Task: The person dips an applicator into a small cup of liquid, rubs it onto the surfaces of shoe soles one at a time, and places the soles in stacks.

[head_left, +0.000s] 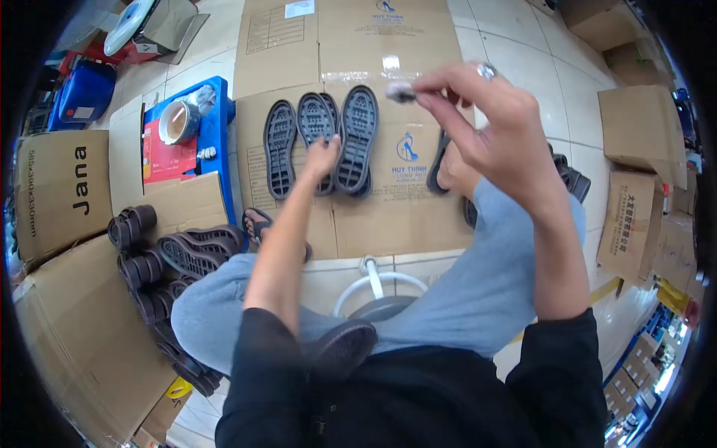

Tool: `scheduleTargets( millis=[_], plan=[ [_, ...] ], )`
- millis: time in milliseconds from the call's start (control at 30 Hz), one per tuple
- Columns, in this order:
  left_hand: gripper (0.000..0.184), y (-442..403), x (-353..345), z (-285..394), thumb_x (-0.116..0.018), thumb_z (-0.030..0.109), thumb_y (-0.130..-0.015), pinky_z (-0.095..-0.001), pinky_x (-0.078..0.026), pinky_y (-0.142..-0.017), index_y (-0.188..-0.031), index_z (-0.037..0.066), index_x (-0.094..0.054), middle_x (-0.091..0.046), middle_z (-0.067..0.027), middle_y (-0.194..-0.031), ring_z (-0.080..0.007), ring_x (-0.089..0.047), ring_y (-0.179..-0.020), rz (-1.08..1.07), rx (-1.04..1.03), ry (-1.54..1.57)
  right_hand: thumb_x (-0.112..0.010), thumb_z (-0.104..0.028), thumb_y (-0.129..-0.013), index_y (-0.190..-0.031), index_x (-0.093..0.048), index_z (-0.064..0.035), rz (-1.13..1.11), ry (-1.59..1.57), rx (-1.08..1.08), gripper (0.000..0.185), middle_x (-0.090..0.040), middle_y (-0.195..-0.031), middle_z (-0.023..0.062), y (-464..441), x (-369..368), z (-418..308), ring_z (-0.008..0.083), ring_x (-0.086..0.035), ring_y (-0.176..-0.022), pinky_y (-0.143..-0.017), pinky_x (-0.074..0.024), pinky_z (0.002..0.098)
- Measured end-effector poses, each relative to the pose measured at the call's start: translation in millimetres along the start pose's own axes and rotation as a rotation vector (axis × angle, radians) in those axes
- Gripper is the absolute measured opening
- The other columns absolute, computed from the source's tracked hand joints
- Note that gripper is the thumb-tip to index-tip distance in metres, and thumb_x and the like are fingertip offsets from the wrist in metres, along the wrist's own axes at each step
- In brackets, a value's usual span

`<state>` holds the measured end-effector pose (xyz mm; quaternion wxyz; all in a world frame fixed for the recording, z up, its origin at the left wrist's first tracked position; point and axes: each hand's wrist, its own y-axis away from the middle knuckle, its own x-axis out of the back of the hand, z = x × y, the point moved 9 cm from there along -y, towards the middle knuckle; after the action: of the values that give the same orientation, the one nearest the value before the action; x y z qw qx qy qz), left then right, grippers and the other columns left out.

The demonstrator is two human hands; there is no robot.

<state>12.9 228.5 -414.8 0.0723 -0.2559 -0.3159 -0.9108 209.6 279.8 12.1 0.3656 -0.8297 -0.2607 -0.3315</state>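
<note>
So the biggest thing here is the flattened cardboard sheet (418, 45) on the tiled floor, basically the work area. Next to it is a blue plastic surface (216, 112) with a tub (188, 134) on it, something tan inside. Brown soles (198, 254) are heaped by the cardboard on the person's left.

Main event: a row of dark soles (358, 134) near the middle of the sheet, treads up, some overlapping. Left hand (323, 158) is down at the middle one, fingers touching it, but it's too blurry to tell if they're gripping. Right hand (493, 108) is up in the air with fingers pinched together on a small whitish wad (399, 92), well apart from the soles.

Progress? I'd call it partway at most: soles are set out, but I can't tell if any have been treated. If that heap counts too, I'd guess there's plenty left.
</note>
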Motion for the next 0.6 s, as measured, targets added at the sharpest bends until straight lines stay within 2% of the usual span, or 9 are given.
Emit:
scheduleTargets(
  millis=[33, 67, 133, 167, 233, 300, 333, 367, 600],
  plan=[
    [0.076, 21, 22, 26, -0.044, 0.054, -0.089, -0.0395, -0.036, -0.102, -0.13, -0.01, -0.042, -0.05, -0.0316, -0.125, -0.0408, -0.046, -0.121, -0.037, -0.051, -0.08, -0.064, -0.012, -0.082, -0.09, -0.064, -0.0077, -0.009, -0.011, 0.004, 0.009, -0.064, -0.073, 0.0102, 0, -2, 0, 0.0279, -0.061, -0.066, -0.06, -0.0476, 0.0355],
    [0.069, 44, 41, 52, -0.046, 0.054, -0.089, -0.0416, -0.045, -0.093, -0.113, -0.009, -0.058, -0.059, -0.0305, -0.11, -0.0392, -0.057, -0.108, -0.06, -0.221, -0.436, -0.063, -0.013, -0.083, -0.089, -0.064, -0.0064, 0.029, -0.038, 0.045, 0.01, -0.064, -0.072, 0.0126, 0, -3, -1, 0.0305, -0.061, -0.066, -0.062, -0.0476, 0.0376],
    [0.059, 112, 56, 54, -0.048, 0.053, -0.089, -0.0454, -0.051, -0.073, -0.075, -0.001, -0.069, -0.066, -0.0233, -0.079, -0.0358, -0.066, -0.079, -0.508, 0.001, -0.717, -0.067, -0.009, -0.08, -0.093, -0.066, -0.0052, -0.028, -0.081, 0.013, 0.013, -0.066, -0.078, 0.0109, 2, -15, 4, 0.0179, -0.062, -0.065, -0.059, -0.0486, 0.029],
    [0.052, 187, 72, 112, -0.051, 0.05, -0.089, -0.0435, -0.051, -0.073, -0.085, 0.002, -0.069, -0.067, -0.0217, -0.085, -0.0342, -0.066, -0.082, -0.536, -0.038, -0.881, -0.064, -0.01, -0.081, -0.093, -0.065, -0.0051, 0.019, -0.19, 0.062, 0.013, -0.066, -0.076, 0.0117, 4, -23, 9, 0.0207, -0.064, -0.066, -0.059, -0.0492, 0.0309],
    [0.051, 294, 57, 111, -0.058, 0.05, -0.083, -0.0398, -0.051, -0.073, -0.107, 0.006, -0.064, -0.065, -0.0192, -0.102, -0.0308, -0.065, -0.087, -0.728, -0.628, -0.734, -0.063, -0.015, -0.076, -0.088, -0.066, -0.0068, 0.049, -0.171, 0.074, 0.015, -0.064, -0.073, 0.0164, 7, -28, 9, 0.0308, -0.064, -0.067, -0.06, -0.0511, 0.0359],
    [0.054, 396, 68, 119, -0.057, 0.046, -0.082, -0.0412, -0.049, -0.078, -0.112, 0.002, -0.061, -0.058, -0.0225, -0.115, -0.0309, -0.064, -0.087, -0.964, 0.13, -0.981, -0.062, -0.015, -0.074, -0.082, -0.065, -0.005, 0.042, -0.057, 0.041, 0.014, -0.063, -0.073, 0.0184, 6, -35, 10, 0.0352, -0.064, -0.072, -0.066, -0.0513, 0.0417],
    [0.062, 429, 67, 150, -0.074, 0.034, -0.077, -0.0431, -0.044, -0.088, -0.119, -0.006, -0.053, -0.059, -0.0277, -0.108, -0.0412, -0.057, -0.1, -0.748, 0.168, -0.656, -0.062, -0.016, -0.076, -0.079, -0.065, -0.0061, 0.061, -0.042, 0.018, 0.011, -0.065, -0.073, 0.016, 10, -24, 3, 0.034, -0.064, -0.075, -0.071, -0.0511, 0.0415],
    [0.08, 452, 68, 141, -0.074, 0.043, -0.074, -0.0468, -0.04, -0.094, -0.129, -0.006, -0.043, -0.053, -0.0326, -0.117, -0.0495, -0.05, -0.107, -0.475, -0.117, -0.599, -0.062, -0.016, -0.077, -0.079, -0.066, -0.0069, 0.087, -0.057, 0.021, 0.01, -0.065, -0.074, 0.015, 14, -17, 0, 0.0336, -0.064, -0.076, -0.073, -0.0509, 0.041],
    [0.073, 496, 80, 94, -0.064, 0.042, -0.078, -0.0455, -0.043, -0.091, -0.132, -0.001, -0.04, -0.054, -0.026, -0.115, -0.0422, -0.054, -0.103, 0.041, -0.233, -0.626, -0.062, -0.014, -0.079, -0.082, -0.068, -0.0043, 0.156, -0.357, -0.071, 0.012, -0.068, -0.078, 0.0129, 28, -3, -3, 0.027, -0.066, -0.076, -0.072, -0.052, 0.0342]
  ],
)
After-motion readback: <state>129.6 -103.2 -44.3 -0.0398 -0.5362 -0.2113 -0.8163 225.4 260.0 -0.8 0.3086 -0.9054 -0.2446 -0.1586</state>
